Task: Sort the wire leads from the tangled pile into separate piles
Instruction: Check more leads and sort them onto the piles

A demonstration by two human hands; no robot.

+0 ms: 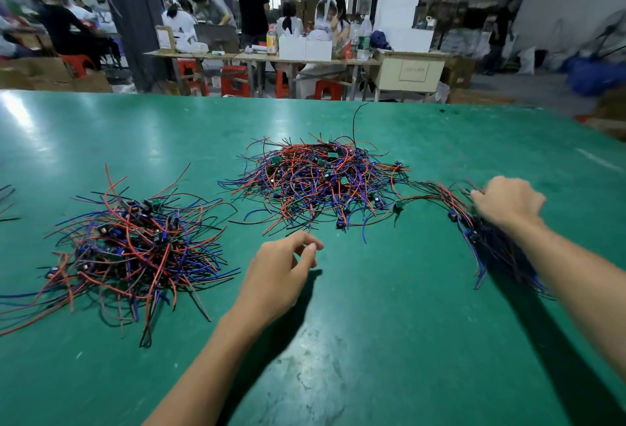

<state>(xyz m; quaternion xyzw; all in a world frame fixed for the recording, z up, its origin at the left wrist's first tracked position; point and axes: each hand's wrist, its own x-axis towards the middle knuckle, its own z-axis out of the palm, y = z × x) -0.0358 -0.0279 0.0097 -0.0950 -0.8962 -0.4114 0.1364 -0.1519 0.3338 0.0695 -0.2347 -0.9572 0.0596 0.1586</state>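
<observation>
Head view: a wide green matte tabletop is filling the lower frame, with three groups of wire leads lying on it. The big tangled pile of red, blue and black wire leads with small green circuit boards is sitting at centre, far side of the hands. A second loose heap of red, blue and black leads with dark components is lying to the left, well apart from the central pile. The right hand is curling its fingers around a gathered bundle of dark, red and blue leads, which is trailing down along the forearm onto the table; a few strands are stretching from this bundle back to the central pile's right edge. The left hand is hovering above bare table just in front of the central pile, fingers loosely curled with thumb and forefinger close together, holding nothing, and is casting a shadow to its right. Behind the table, several people are sitting and standing at a long wooden workbench with white cartons, bottles and red plastic stools. A cream cabinet is carrying a paper label, but its writing is too blurred to read; no brands are legible.
</observation>
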